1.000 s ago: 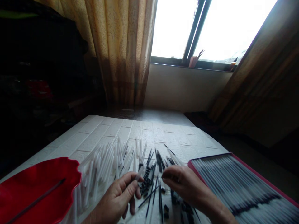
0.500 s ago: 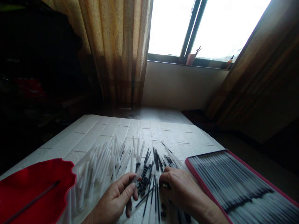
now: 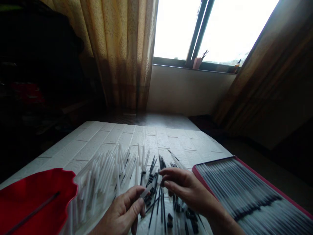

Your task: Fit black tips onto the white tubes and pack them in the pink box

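Note:
My left hand (image 3: 124, 209) pinches a short translucent plastic tube (image 3: 147, 190) between thumb and index finger, its free end pointing up and right. My right hand (image 3: 182, 186) hovers just right of that tube, fingers bent toward the thumb; whatever may be between the fingertips is too small to make out. Beneath and between both hands lie thin black rods (image 3: 162, 209), some with pointed tips, and small black caps (image 3: 169, 216). To the left, a loose heap of clear plastic tubes (image 3: 105, 173) spreads over the white brick-patterned tabletop (image 3: 151, 137).
A red scalloped tray (image 3: 49, 182) with one dark stick (image 3: 36, 210) in it stands at the left edge. On the right, a red-rimmed box (image 3: 205, 181) holds rows of clear tubes with dark parts (image 3: 244, 189). Behind are a curtain (image 3: 122, 58) and a window.
My right hand has risen from the black parts on the right and moved up toward the tube. My left hand still holds the tube, nearly in place. The view has shifted slightly.

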Available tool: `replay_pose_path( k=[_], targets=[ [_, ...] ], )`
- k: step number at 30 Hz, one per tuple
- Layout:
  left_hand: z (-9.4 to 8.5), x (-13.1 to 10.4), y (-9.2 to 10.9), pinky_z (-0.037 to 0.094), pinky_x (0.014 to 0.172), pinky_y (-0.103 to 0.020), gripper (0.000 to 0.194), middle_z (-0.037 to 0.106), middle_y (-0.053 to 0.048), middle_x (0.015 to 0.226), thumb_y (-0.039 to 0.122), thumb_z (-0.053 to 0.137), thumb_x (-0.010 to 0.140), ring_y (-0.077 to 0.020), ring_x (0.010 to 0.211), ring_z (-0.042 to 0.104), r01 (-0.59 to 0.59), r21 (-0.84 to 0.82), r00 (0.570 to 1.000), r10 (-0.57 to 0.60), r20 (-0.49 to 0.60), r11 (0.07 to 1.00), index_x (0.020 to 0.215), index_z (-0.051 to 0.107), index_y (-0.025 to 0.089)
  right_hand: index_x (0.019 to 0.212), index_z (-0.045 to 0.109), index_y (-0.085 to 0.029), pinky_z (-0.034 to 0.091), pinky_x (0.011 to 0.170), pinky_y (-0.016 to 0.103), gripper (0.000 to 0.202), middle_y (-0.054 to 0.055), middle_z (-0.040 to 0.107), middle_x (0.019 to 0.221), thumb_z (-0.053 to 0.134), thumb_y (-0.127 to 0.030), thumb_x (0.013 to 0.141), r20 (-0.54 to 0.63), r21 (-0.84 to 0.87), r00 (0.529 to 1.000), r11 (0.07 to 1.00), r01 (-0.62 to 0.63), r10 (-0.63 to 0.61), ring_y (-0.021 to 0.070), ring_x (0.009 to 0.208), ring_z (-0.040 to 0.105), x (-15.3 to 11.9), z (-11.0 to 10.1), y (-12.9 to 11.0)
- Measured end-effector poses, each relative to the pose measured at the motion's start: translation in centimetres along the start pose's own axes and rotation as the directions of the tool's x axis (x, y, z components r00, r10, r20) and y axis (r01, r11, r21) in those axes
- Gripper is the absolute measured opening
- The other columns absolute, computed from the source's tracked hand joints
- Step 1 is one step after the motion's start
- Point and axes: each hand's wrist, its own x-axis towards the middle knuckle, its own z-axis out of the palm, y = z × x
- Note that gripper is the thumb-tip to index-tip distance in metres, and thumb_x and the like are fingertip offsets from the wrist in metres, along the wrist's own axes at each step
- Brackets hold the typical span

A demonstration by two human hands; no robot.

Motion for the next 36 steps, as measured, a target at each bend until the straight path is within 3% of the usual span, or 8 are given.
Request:
replay_pose_path(
  k=[2,8,15,22,36],
  targets=[
    [0.0,0.0,0.0,0.037,0.042,-0.015,0.060,0.059,0.004,0.070,0.072,0.059,0.079,-0.0044,0.044,0.050,-0.005,0.013,1.000,0.005,-0.002,1.000,0.109,0.061,0.020,0.099,0.069,-0.017,0.043,0.056,0.023,0.036,0.003,0.070,0.079,0.073,-0.041,0.074,-0.008,0.127,1.000,0.991,-0.028,0.029,0.0101,0.059,0.056,0.4,0.5,0.1],
    [0.1,-0.2,0.4,0.039,0.043,-0.015,0.061,0.057,0.004,0.069,0.073,0.057,0.079,-0.0053,0.045,0.050,-0.022,0.028,1.000,0.022,0.009,0.999,0.109,0.062,0.020,0.084,0.064,-0.015,0.026,0.042,0.017,0.048,0.004,0.071,0.072,0.081,-0.054,0.062,-0.038,0.326,0.982,0.932,-0.161,0.183,0.0094,0.054,0.057,0.9,1.4,0.1],
    [0.3,-0.4,0.5,0.039,0.043,-0.015,0.061,0.059,0.003,0.069,0.074,0.055,0.080,-0.0056,0.046,0.051,-0.024,0.048,1.000,0.024,0.002,0.999,0.110,0.062,0.021,0.079,0.061,-0.014,0.014,0.041,0.016,0.047,-0.007,0.051,0.055,0.087,-0.047,0.059,0.032,0.530,0.976,0.824,-0.199,0.215,0.0012,0.043,0.038,1.0,1.8,0.5],
    [0.1,-0.4,0.9,0.039,0.044,-0.016,0.058,0.057,0.003,0.068,0.072,0.054,0.082,-0.0062,0.047,0.051,-0.055,0.084,0.998,0.054,0.020,0.995,0.106,0.064,0.020,0.083,0.064,-0.014,0.017,0.041,0.016,0.045,-0.004,0.059,0.062,0.087,-0.045,0.060,0.069,0.500,0.983,0.847,-0.183,0.171,0.0015,0.044,0.039,1.0,2.3,0.7],
    [0.1,-0.5,1.1,0.038,0.044,-0.015,0.057,0.058,0.003,0.067,0.072,0.051,0.084,-0.0067,0.046,0.052,-0.054,0.169,0.999,0.052,0.014,0.984,0.108,0.064,0.021,0.085,0.063,-0.015,0.024,0.045,0.017,0.046,-0.006,0.055,0.057,0.084,-0.050,0.062,0.090,0.431,0.983,0.883,-0.183,0.160,0.0040,0.047,0.039,0.7,2.7,0.4]
  ],
)
